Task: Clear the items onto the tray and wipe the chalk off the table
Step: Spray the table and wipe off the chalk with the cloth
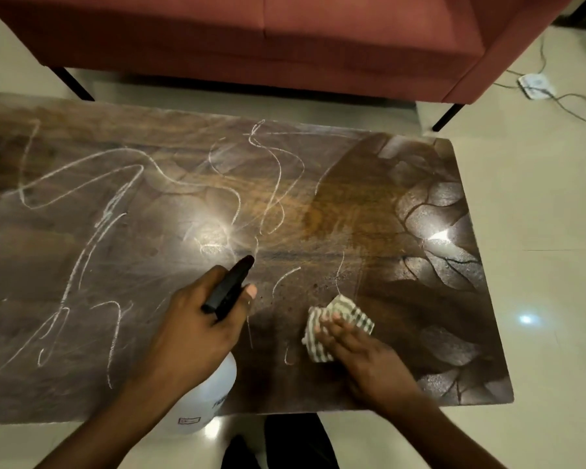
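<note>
White chalk scribbles [92,211] cover the left and middle of the dark wooden table [369,184]; the right part looks smeared and wet. My left hand [190,326] grips a white spray bottle [207,397] by its black trigger head [230,286], nozzle pointing out over the table. My right hand [356,346] presses flat on a crumpled striped cloth [339,323] lying on the table near the front edge. No tray is in view.
A red sofa [285,38] on black legs stands just beyond the table's far edge. A white power strip [535,84] with cables lies on the pale tiled floor at the far right. Something white shows at the left frame edge.
</note>
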Demonstrator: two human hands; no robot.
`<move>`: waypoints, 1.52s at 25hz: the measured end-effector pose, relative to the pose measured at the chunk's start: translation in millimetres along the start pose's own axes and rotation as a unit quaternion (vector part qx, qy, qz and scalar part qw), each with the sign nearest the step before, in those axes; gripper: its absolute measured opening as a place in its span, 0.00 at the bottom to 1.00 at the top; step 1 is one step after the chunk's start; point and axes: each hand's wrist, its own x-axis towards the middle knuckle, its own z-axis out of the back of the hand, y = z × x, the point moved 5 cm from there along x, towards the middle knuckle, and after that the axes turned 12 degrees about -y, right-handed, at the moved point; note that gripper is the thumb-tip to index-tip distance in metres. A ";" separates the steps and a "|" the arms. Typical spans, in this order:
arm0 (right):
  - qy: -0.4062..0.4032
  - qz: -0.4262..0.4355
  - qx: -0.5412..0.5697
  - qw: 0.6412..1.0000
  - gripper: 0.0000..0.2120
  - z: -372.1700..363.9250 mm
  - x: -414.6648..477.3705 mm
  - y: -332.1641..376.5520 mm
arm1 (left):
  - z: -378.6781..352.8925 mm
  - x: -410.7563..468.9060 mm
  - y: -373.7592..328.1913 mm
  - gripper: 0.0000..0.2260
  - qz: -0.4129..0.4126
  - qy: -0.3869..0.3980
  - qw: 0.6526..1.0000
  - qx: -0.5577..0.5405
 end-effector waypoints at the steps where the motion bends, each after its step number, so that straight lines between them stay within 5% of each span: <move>1: -0.014 -0.052 -0.009 0.999 0.38 10.1 15.4 -35.6 | -2.2 13.8 -3.8 0.12 0.002 0.001 1.000 0.009; 5: -0.130 -0.353 0.021 0.926 0.31 55.0 80.8 -169.3 | -10.4 76.8 -25.9 0.06 0.011 0.015 1.000 0.005; 8: -0.199 -0.432 0.054 0.878 0.27 45.0 112.7 -153.3 | -16.9 123.5 -40.8 0.10 0.001 -0.009 1.000 0.019; 12: -0.156 -0.057 0.031 0.986 0.19 -6.0 124.3 3.9 | -35.1 178.2 -57.6 0.16 0.000 -0.018 1.000 0.016; 14: -0.067 0.129 0.027 0.989 0.19 -12.2 130.2 29.4 | -45.3 197.4 -63.1 0.17 0.025 -0.003 1.000 -0.015; 16: -0.032 0.200 0.015 0.979 0.19 1.2 147.8 4.2 | -51.2 209.3 -71.1 0.16 0.032 0.015 0.999 -0.028; 18: -0.070 0.132 0.009 0.989 0.18 20.7 171.2 -59.3 | -55.5 219.5 -77.0 0.13 0.002 0.022 1.000 0.013; 20: -0.095 -0.038 -0.024 0.994 0.28 47.5 206.6 -146.3 | -58.6 226.3 -80.4 0.11 -0.014 0.035 0.999 0.032; 23: -0.147 -0.319 -0.014 0.936 0.31 82.9 274.8 -252.8 | -57.4 227.0 -77.4 0.12 -0.012 0.054 0.998 0.018; 26: -0.199 -0.393 0.018 0.898 0.29 85.3 331.2 -246.1 | -51.9 226.3 -70.0 0.15 -0.012 0.063 0.998 0.001; 28: -0.145 -0.305 0.042 0.940 0.29 52.3 329.4 -163.3 | -47.9 227.4 -65.4 0.15 -0.009 0.061 0.998 -0.001; 30: -0.031 -0.073 0.104 0.991 0.29 18.7 293.7 -39.7 | -45.1 228.2 -63.2 0.15 -0.002 0.053 0.999 0.001; 32: 0.069 0.183 0.117 0.974 0.27 4.7 258.9 28.6 | -44.3 228.6 -65.3 0.14 0.004 0.056 0.998 -0.003; 33: 0.067 0.242 0.102 0.963 0.24 8.1 264.5 19.6 | -43.5 228.4 -66.0 0.12 0.006 0.057 0.998 -0.006; 35: -0.010 0.142 0.046 0.989 0.22 27.3 309.9 -45.7 | -39.1 225.4 -65.0 0.10 0.018 0.057 0.998 -0.018; 38: -0.131 -0.227 -0.001 0.965 0.28 78.5 369.8 -189.1 | -29.4 217.2 -63.9 0.09 0.027 0.055 0.997 -0.044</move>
